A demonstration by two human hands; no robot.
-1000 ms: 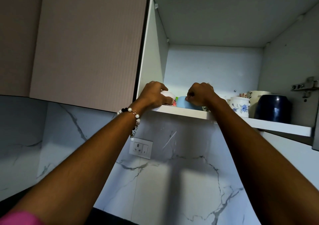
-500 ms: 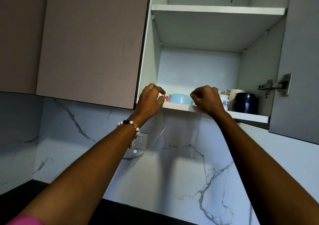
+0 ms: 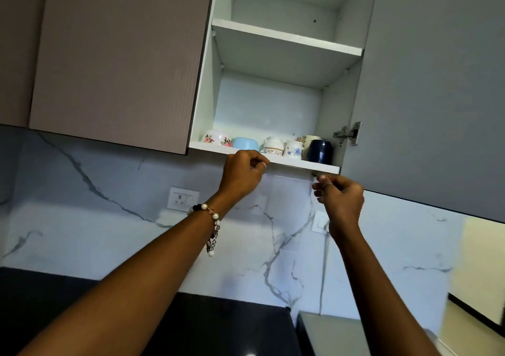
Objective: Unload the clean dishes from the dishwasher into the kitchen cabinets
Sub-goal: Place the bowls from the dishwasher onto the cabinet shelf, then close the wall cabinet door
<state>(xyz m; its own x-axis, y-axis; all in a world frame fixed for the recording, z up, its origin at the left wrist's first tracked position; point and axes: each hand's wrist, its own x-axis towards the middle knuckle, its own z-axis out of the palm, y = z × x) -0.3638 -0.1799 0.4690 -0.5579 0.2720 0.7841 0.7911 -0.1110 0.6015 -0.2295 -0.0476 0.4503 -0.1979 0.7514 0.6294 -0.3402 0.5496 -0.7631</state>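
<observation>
1. Dishes sit in a row along the front of the lower white cabinet shelf [image 3: 289,162]: a white floral-printed bowl [image 3: 217,138] at the left, a pale blue bowl [image 3: 246,144] touching it, a white cup with a brown band [image 3: 273,146], a white mug with a blue flower [image 3: 293,149], a cream mug [image 3: 310,139] behind, and a dark navy glazed mug [image 3: 320,150] at the right end.
2. They look like glazed ceramic: stiff, smooth, probably slippery and likely to chip on a hard knock. I would take the bowls by the rim or cupped underneath, and the mugs around the body, since no handles show.
3. The left hand [image 3: 241,174], with a pearl-bead bracelet [image 3: 209,212] at its wrist, is loosely curled and holds nothing, just in front of the shelf's edge.
4. The right hand [image 3: 340,198] hangs below the shelf's right end, fingers curled, empty, close to the bottom corner of the open grey cabinet door [image 3: 437,96].
5. That door corner and its metal hinge [image 3: 347,133] crowd the right side; the closed taupe door [image 3: 117,55] bounds the left.
6. The upper shelf [image 3: 287,38] appears bare, and there is free room behind the row. The dark desk [image 3: 218,328] lies well below.
</observation>
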